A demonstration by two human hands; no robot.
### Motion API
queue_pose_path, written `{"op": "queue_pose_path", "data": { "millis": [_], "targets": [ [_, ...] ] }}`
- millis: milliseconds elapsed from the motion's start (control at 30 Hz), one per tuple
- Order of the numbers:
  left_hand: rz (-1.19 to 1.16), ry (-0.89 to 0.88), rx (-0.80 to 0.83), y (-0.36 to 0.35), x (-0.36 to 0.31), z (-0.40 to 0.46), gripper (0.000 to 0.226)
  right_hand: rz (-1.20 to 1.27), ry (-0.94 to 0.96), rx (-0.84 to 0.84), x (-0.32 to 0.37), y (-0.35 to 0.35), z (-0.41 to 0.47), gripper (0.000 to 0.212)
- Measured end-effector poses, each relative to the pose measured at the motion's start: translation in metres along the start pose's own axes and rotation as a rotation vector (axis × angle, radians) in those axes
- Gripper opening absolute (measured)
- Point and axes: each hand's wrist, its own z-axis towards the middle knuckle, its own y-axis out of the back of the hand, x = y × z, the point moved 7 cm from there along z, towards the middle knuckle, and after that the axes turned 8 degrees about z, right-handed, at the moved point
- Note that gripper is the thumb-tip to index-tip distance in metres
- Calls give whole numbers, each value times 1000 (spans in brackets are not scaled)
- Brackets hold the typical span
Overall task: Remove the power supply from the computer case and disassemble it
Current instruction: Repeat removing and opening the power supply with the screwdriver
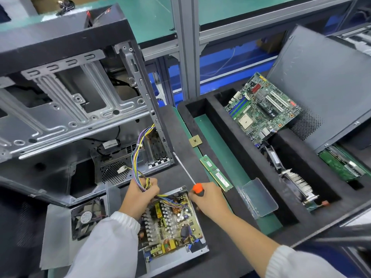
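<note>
- Closest to the lens are two white sleeves [108, 243], one per arm, both reaching down to the PSU [172, 223] on the dark mat just in front of the case [66, 109].
- So the PSU is already out of the case, its cover is off, and the board with its coils and heatsinks is exposed in the bottom tray. I'd say we're well into the teardown part.
- Left hand [140, 195] has its fingers curled tight round the wire bundle [138, 157], lifting it up and away. My guess is that's to keep the cables off the board so the screws are reachable.
- Right hand [208, 199] is wrapped round the orange grip of one screwdriver [185, 171], shaft pointing up and away from the PSU rather than at a screw, so it looks parked in the palm while the fingertips rest on the tray's far corner, probably steadying it.
- One fan [88, 217] lies left of the PSU on a grey metal sheet [58, 237], likely the pulled cover.
- The foam tray [224, 137] on the right looks like sorting bins: one motherboard [263, 109], one RAM stick [216, 173], one CPU [195, 141], one clear plastic piece [259, 197], and one heatsink [297, 183].
- One side panel [325, 81] leans behind the motherboard.
</note>
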Motion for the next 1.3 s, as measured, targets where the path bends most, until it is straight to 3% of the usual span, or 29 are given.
{"op": "queue_pose_path", "data": {
  "millis": [233, 533, 700, 933, 1033, 1133, 1300],
  "targets": [
    [-62, -17, 13, -1, -2, -1, 36, 624, -370, 174, -14, -18, -4, 13],
    [-36, -8, 17, 0, 1, 0, 34, 749, -391, 193, -9, -19, -9, 21],
    [-44, -17, 42, 0, 1, -1, 37, 707, -356, 114, -7, -19, -7, 29],
    [-22, -34, 48, 0, -6, -2, 37, 508, -232, 238, 4, -11, -4, 15],
    [19, -32, 57, 1, -6, -1, 35, 226, -169, 219, 10, -9, 2, 17],
    [110, 3, 52, -4, -3, 1, 34, -126, -40, 89, 17, 9, 5, 27],
    [424, 65, -47, 3, -4, 1, 53, 156, -29, 26, 39, 45, -10, 13]
  ]
}}
